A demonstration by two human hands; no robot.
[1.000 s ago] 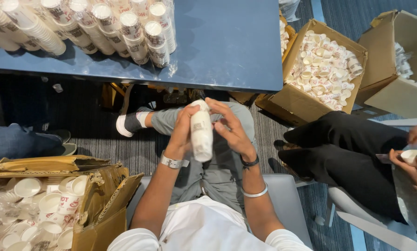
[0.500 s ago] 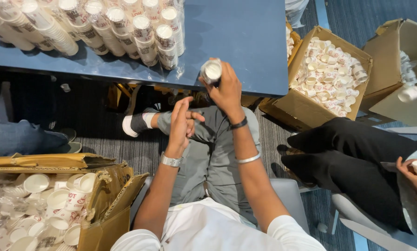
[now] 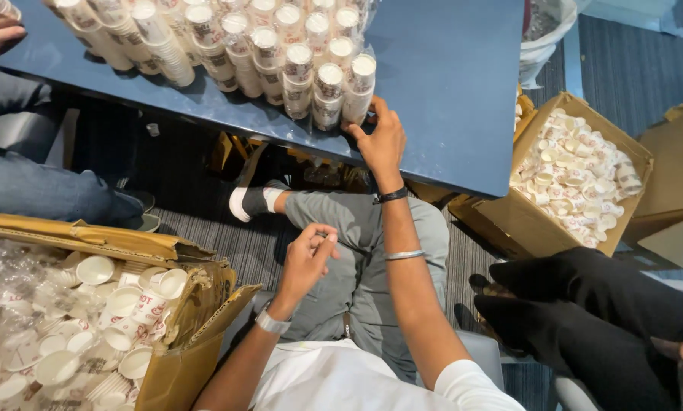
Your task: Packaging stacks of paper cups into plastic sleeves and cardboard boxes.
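My right hand (image 3: 379, 141) reaches up onto the blue worktop (image 3: 448, 84), fingers spread and pressed against the nearest wrapped stack of paper cups (image 3: 356, 90); it steadies the stack rather than closing round it. That stack stands upright at the near end of a row of wrapped cup stacks (image 3: 227, 46) that runs away to the left of this hand across the worktop. My left hand (image 3: 307, 259) hovers lower down over my lap, fingers loosely curled; I cannot tell whether it pinches anything. Below and left of the left hand sits an open cardboard box (image 3: 181, 342) full of loose cups in clear plastic. Right of my right hand, on the floor, a second cardboard box (image 3: 577, 175) holds more white cups. Another person's dark trousers (image 3: 600, 312) lie at the lower right.
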